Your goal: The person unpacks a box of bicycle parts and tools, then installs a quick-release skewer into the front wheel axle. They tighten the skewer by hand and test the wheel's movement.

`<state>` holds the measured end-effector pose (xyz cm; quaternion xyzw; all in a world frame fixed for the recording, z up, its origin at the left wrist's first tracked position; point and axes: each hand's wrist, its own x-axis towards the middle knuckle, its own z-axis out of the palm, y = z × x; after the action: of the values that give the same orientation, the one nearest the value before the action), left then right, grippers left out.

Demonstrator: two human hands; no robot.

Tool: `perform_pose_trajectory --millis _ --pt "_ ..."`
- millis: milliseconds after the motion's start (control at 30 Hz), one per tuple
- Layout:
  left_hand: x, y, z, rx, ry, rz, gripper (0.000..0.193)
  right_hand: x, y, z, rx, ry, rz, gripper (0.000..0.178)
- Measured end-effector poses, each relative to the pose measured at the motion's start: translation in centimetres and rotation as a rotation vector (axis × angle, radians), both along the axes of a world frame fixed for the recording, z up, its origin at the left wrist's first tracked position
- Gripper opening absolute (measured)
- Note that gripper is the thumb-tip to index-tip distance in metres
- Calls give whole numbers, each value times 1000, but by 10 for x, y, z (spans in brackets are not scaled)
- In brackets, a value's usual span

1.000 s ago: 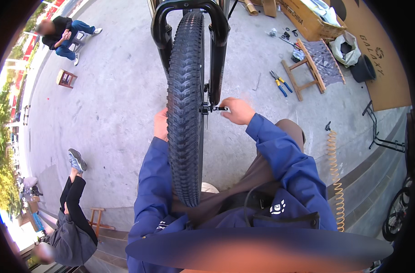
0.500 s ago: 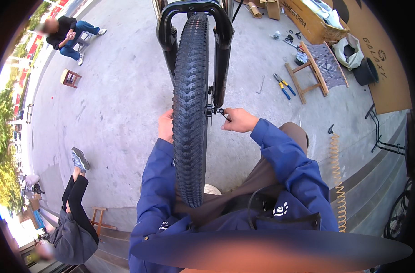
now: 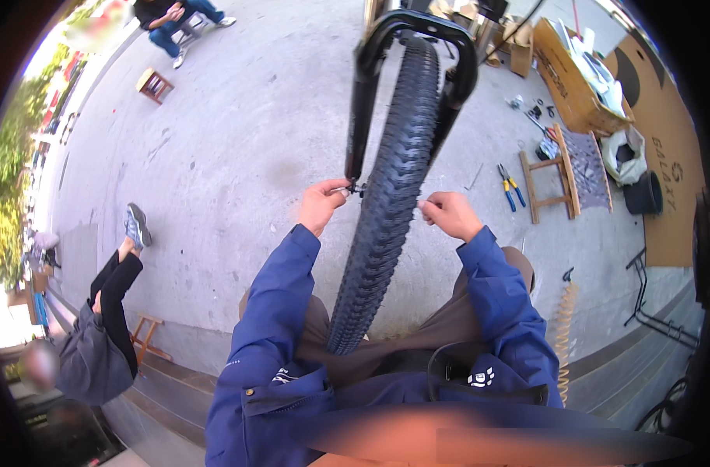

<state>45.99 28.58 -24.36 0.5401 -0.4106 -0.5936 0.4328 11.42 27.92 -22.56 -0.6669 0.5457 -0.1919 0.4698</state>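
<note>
The wheel (image 3: 395,175) could sit crooked in the fork (image 3: 360,117) if I press unevenly. It stands between my left hand (image 3: 318,207), whose fingers pinch the axle end (image 3: 355,188) with almost no gap, and my right hand (image 3: 454,214), curled just beside it; whether those fingers grasp anything, I cannot tell.

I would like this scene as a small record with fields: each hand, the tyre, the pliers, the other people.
Left hand: thumb and finger at a small dark part by the black fork's lower left end; grip unclear
Right hand: bent fingers close to the right side of the tyre; anything held unclear
Tyre: black, knobbly, between the fork legs
Pliers: blue-and-yellow handles, beside a folding stool
People: seated person, upper left; another person, lower left
</note>
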Motion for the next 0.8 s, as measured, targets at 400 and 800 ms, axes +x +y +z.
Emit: perform_pose_trajectory --millis 400,800 --pt "-2 1 1 35 -107 11 30 0 11 -14 -151 -54 146 40" --pt "-3 1 1 -1 -119 38 28 -7 10 -46 -29 -135 373 46"
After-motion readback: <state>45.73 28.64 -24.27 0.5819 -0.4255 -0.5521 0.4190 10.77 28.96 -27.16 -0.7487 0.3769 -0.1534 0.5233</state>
